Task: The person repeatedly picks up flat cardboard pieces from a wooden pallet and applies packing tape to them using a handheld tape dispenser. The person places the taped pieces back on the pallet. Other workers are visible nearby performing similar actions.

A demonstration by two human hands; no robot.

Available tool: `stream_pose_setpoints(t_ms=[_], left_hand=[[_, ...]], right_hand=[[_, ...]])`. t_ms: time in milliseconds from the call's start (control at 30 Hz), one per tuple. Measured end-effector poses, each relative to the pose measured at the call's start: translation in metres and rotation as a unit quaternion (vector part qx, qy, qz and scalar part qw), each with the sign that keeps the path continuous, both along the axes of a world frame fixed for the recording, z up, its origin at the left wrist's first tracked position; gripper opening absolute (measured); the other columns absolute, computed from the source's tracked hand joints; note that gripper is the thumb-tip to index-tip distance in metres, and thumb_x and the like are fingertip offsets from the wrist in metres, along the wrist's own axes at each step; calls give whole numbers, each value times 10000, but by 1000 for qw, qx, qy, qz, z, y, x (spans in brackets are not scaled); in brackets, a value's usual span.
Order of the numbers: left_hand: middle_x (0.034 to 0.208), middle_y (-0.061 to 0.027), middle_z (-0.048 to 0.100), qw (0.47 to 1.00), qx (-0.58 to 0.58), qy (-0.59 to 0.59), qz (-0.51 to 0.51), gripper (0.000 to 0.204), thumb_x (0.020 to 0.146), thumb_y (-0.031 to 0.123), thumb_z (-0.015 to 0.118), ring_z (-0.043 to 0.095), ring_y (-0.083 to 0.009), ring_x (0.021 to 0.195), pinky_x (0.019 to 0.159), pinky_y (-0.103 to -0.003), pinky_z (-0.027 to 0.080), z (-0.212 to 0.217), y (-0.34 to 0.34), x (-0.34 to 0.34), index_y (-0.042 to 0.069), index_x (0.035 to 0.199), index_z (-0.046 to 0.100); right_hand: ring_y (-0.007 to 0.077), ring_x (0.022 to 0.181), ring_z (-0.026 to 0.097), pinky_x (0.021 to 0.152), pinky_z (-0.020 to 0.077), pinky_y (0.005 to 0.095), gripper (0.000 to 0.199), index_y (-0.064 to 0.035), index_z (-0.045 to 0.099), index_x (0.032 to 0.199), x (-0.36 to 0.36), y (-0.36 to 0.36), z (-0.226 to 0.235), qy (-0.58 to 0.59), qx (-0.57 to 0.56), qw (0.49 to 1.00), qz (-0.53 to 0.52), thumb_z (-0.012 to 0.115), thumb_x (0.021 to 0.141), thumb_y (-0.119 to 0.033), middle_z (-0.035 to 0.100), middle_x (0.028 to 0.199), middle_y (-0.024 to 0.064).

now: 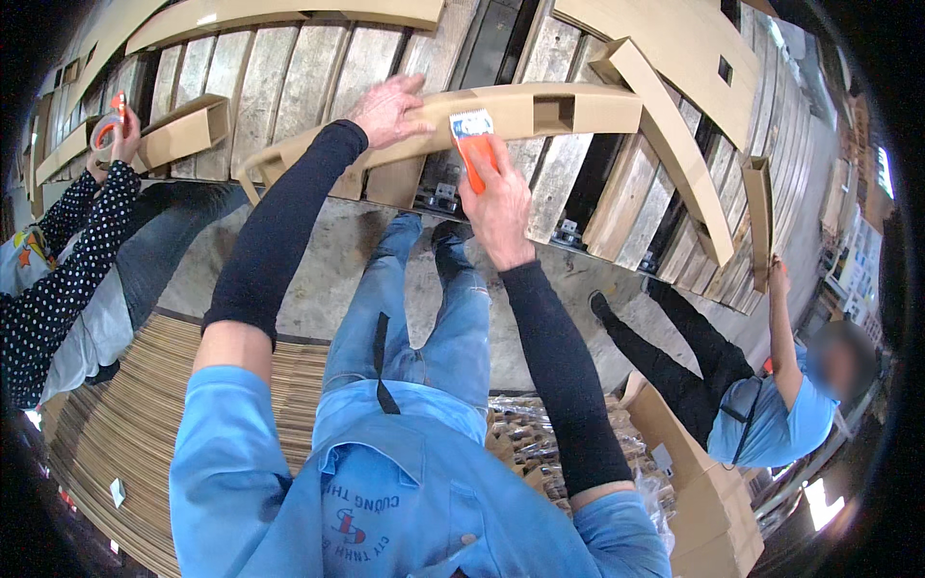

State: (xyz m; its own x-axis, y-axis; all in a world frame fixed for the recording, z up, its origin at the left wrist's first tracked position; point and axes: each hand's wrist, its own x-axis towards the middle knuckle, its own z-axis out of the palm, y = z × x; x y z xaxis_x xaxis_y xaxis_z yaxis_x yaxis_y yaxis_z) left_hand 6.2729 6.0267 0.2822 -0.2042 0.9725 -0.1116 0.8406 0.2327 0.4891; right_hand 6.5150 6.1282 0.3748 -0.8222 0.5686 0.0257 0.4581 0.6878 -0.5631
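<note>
My right hand (497, 207) is wrapped round an orange tape dispenser (476, 159). Its toothed front end rests at the side of a long cardboard tube (385, 144) with a square cut-out near its right end. The tube lies across wooden slats in front of me. On the tube's left half my left hand (389, 108) is stretched out with fingers apart, touching the cardboard and gripping nothing. Any tape under the dispenser's head is too small to make out.
Another cardboard tube (670, 144) lies slanting at the right on the slatted table (260, 91). A co-worker at left holds a tape dispenser (108, 133); one at right holds a narrow cardboard tube (759, 217). Stacked cardboard (193, 414) and an open carton (708, 501) flank me.
</note>
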Motion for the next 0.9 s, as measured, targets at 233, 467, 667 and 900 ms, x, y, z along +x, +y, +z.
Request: stream_pose_setpoints(t_ms=[233,467,667,900], left_hand=[[1472,-122,446,986,-15,165,8,483,793,472,757,467,-301,1290,993,-525,376,25,7,59,111,1099,660],[1458,-112,446,986,-54,157,29,549,765,487,775,457,-304,1295,1009,-530,362,21,5,64,122,1150,638],[1542,-164,374,979,-81,178,64,608,795,581,707,365,-340,1407,1103,-636,270,37,30,77,89,1149,658],[1437,-134,453,979,-34,199,36,560,729,410,821,465,-319,1307,1042,-564,356,13,64,89,156,1186,624]], right_hand=[[377,977,687,850,564,445,365,-78,743,1123,-12,12,-2,-16,-10,1000,3,745,760,-109,575,1386,170],[355,843,662,737,567,440,438,-133,722,1187,56,-19,-14,-33,-39,999,-4,752,752,-104,544,1433,118],[369,955,691,833,571,454,430,-86,730,1150,33,-12,-31,-83,-46,995,-14,760,721,-95,585,1362,180],[365,776,723,669,598,456,120,-33,710,824,5,6,-37,-223,-42,973,30,690,746,-122,637,1128,214]])
